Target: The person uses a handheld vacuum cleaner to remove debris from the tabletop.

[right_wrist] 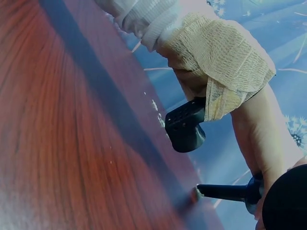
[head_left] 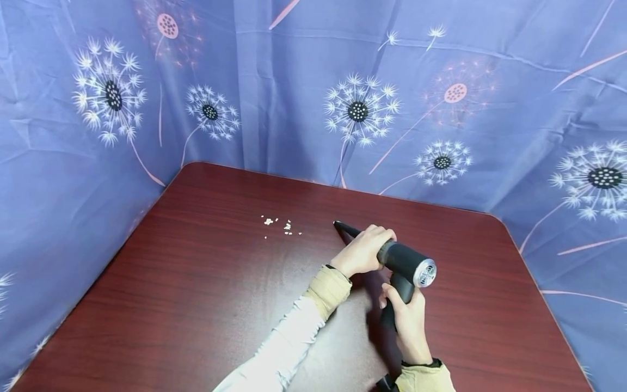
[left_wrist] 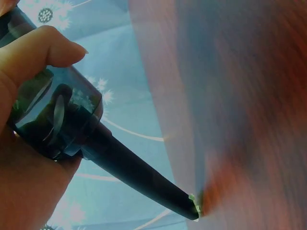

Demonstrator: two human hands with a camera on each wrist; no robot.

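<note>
A black handheld vacuum cleaner (head_left: 403, 260) with a silver vented end is held just over the table, its long narrow nozzle (left_wrist: 144, 175) pointing away to the left. My left hand (head_left: 364, 251) grips the see-through front part, thumb across the top in the left wrist view. Around the handle below curl the fingers of my right hand (head_left: 410, 321). Small pale bits cling at the nozzle's tip, which is at or close to the tabletop. Left of the tip, several small white scraps (head_left: 268, 221) lie scattered on the wood.
The reddish-brown wooden table (head_left: 196, 283) has rounded far corners. Blue curtains (head_left: 294, 109) printed with dandelions hang around its far side and both ends. A black wrist-worn device (right_wrist: 186, 125) shows on the left wrist over a tan wrap (head_left: 328, 291).
</note>
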